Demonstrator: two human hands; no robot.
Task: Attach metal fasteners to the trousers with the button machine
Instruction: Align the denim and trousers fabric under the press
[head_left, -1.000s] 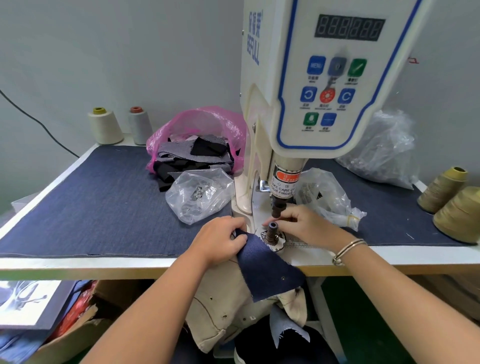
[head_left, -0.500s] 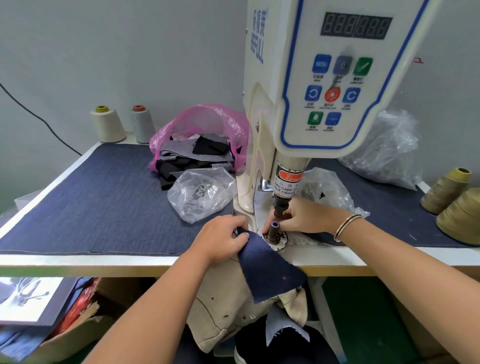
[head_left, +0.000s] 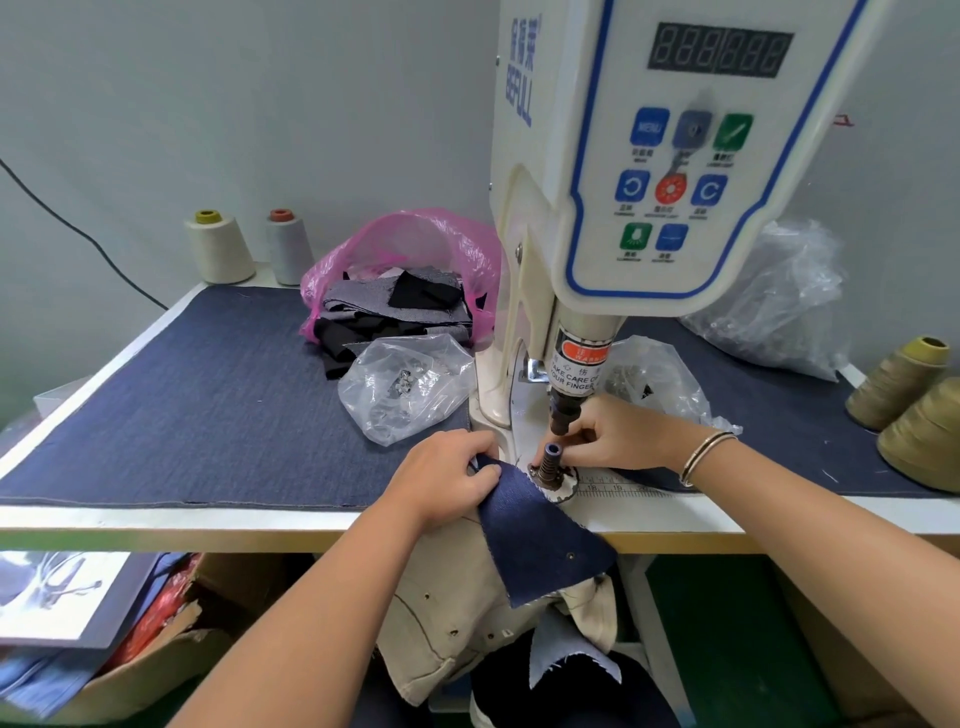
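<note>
At the front edge of the surface (head_left: 156, 415), a navy flap of the trousers (head_left: 540, 540) is pinched by the left hand (head_left: 447, 483), apparently so the cloth is kept clear of the lower die (head_left: 550, 460) of the button machine (head_left: 649, 171). Something small, too small to tell, seems to be pinched by the curled fingers of the right hand (head_left: 618, 436) between die and punch, probably a fastener being seated. The rest of the trousers hangs below the edge.

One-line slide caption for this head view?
Left hand grips navy fabric while right hand works at the button machine's lower die.
</note>
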